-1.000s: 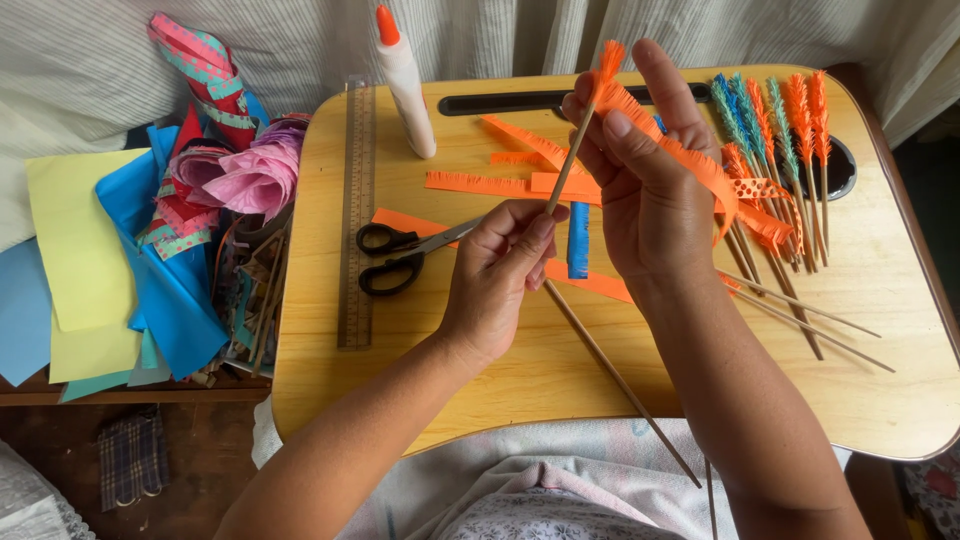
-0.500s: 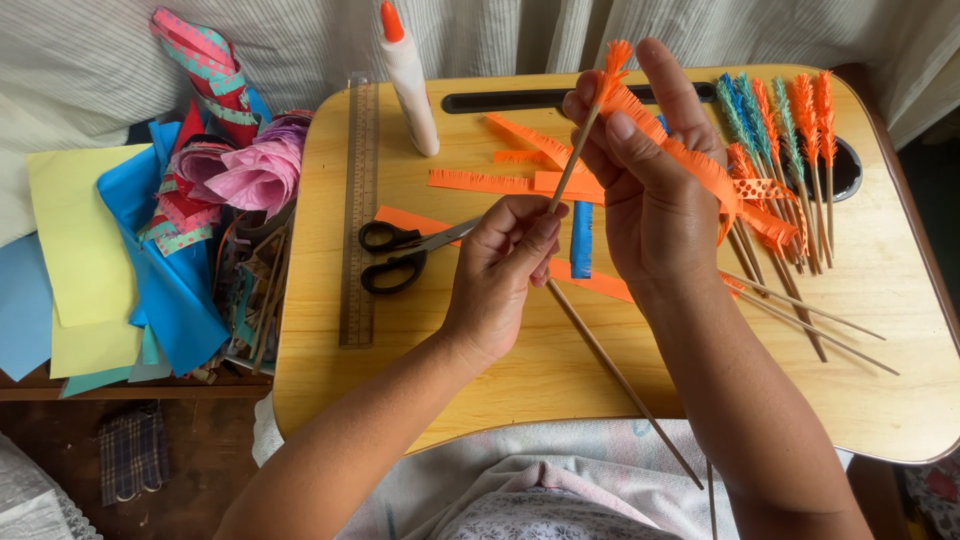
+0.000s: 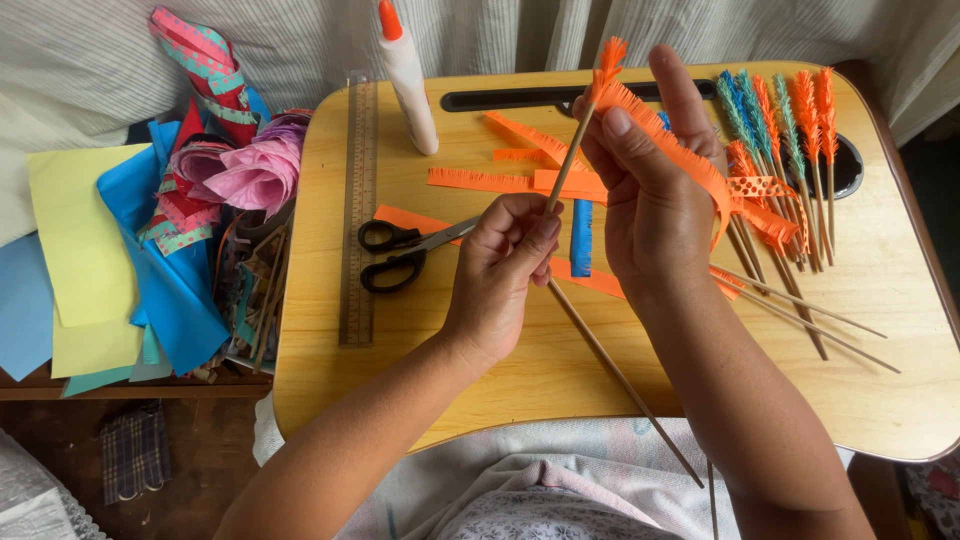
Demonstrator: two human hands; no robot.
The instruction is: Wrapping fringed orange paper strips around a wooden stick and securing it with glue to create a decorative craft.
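My left hand [image 3: 503,272] pinches a thin wooden skewer [image 3: 568,160] that slants up to the right above the wooden lap tray [image 3: 480,370]. At the skewer's tip sits a tuft of orange fringed paper [image 3: 610,55]. My right hand [image 3: 655,190] is raised beside it and holds the fringed orange paper strip [image 3: 680,150], which runs from the tip down over the fingers. Black-handled scissors [image 3: 400,255] lie on the tray left of my left hand.
Finished skewers with orange, blue and teal fringe [image 3: 780,110] lie at the tray's right. A glue bottle [image 3: 405,75] and a metal ruler [image 3: 358,210] are at the left. Orange strips [image 3: 490,180] and a blue strip [image 3: 581,238] lie mid-tray. Coloured paper sheets [image 3: 90,260] are piled beside it.
Both hands stay in nearly the same place. The skewer tip and the strip have shifted slightly between my fingers.
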